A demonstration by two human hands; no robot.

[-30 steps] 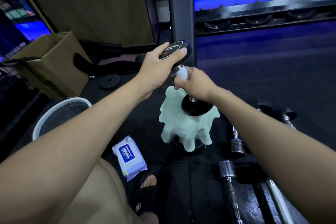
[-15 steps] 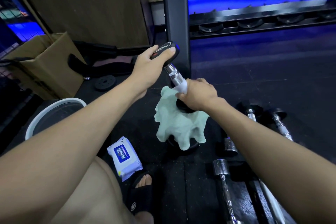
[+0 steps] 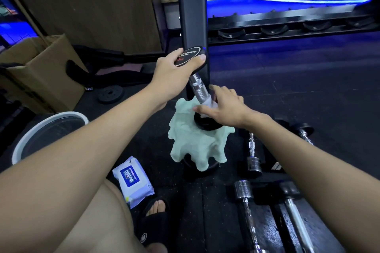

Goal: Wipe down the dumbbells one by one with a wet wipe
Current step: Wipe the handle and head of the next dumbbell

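I find my left hand (image 3: 170,72) gripping the top plate of the black-ended, chrome-handled dumbbell (image 3: 198,86), held tilted over the pale green cloth (image 3: 195,141). My right hand (image 3: 224,107), fingers spread, rests at the white wet wipe (image 3: 211,105) low on the handle. I judge handle-wiping underway; next comes regripping the wipe.

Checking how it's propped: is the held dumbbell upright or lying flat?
Upright, slightly tilted: the left hand grips the dumbbell by its top head, bottom head on the green cloth.

Wipes pack (image 3: 132,181), blue label w/ white lettering, brand not legible, dumbbell (image 3: 190,56) top end cap, white print partly covered by hand, unreadable, red mark beside it, slipper (image 3: 152,230) w/ small round logo, unreadable
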